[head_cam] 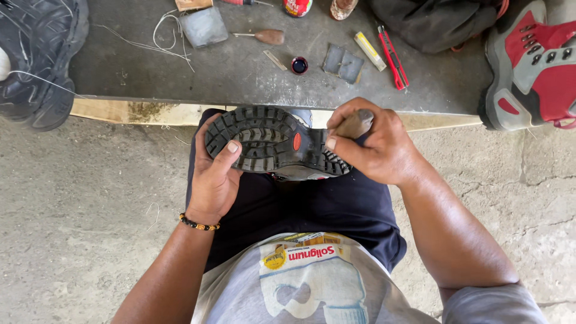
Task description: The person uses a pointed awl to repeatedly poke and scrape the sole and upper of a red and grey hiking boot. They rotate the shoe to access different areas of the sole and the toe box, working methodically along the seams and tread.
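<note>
A shoe-repair workshop on rough cracked concrete floor (78,198): a low grey worn workbench (240,78) carries a wooden-handled awl (264,36), loose white thread (162,42), a red utility knife (393,57), with a red-and-grey boot (531,66) at its right edge.

Floor (78,198): rough grey concrete w/ cracks at right, daylight, soft shadows. Low grey table (240,78) across top, pale wood edge underneath, surface stained & scuffed. Loose white thread (162,42) lies on it, dark cloth bundle (432,21) at the back.
</note>
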